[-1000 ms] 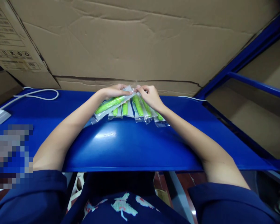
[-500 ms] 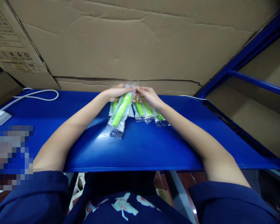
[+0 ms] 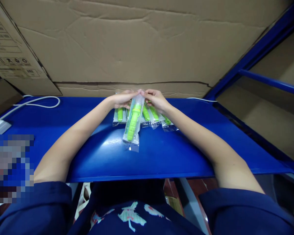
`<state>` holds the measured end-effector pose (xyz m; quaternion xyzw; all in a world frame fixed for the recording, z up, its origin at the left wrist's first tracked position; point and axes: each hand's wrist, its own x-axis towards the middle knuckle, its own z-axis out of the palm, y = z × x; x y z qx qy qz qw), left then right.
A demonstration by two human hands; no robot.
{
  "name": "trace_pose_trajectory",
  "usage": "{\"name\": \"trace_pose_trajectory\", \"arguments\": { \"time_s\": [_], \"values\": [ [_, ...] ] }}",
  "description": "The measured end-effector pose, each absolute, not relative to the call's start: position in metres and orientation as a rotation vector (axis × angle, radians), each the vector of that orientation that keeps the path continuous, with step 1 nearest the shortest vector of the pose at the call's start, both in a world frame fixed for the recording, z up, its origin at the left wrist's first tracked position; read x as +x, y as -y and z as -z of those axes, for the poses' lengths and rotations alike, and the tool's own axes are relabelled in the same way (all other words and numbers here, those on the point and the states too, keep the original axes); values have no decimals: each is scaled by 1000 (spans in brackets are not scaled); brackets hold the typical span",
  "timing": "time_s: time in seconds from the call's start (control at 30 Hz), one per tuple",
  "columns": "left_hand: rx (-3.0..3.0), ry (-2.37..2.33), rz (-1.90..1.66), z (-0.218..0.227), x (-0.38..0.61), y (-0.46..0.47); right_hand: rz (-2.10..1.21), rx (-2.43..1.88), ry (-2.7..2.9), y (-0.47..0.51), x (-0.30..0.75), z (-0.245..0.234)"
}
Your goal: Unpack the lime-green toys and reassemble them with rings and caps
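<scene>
Both of my hands pinch the top end of a clear plastic bag (image 3: 134,122) that has a bright green stick-shaped item with a small side loop inside. My left hand (image 3: 123,99) grips its upper left edge, fingers closed. From the other side, my right hand (image 3: 156,99) closes on the upper right edge with thumb and fingertips. The bag hangs tilted toward me, over the table. Behind and under the hands lie several more bagged green items (image 3: 154,115), partly covered by my fingers; one bagged green item (image 3: 120,114) shows below my left hand.
The blue table (image 3: 166,156) ends at a tall cardboard wall (image 3: 137,49). A white cable (image 3: 46,101) loops at the left, near a white device (image 3: 0,125). Blue metal framing (image 3: 254,55) stands at the right. A blurred-out patch hides the lower left.
The held bag has swung to the right and come lower, now hanging straighter. My hands have moved closer together at its top edge. The other bags lie as before.
</scene>
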<state>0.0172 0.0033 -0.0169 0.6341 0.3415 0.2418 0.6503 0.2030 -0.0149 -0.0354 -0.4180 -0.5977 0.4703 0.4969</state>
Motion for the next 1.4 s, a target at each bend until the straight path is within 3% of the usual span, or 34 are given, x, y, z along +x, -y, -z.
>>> {"name": "trace_pose_trajectory", "arguments": {
  "time_s": [0.8, 1.4],
  "values": [
    [1621, -902, -839, 19, 4, -19, -1177, -999, 1530, 10, 210, 38],
    [1562, -736, -787, 21, -10, -25, -1175, -918, 1517, 8, 209, 37]
  ]
}}
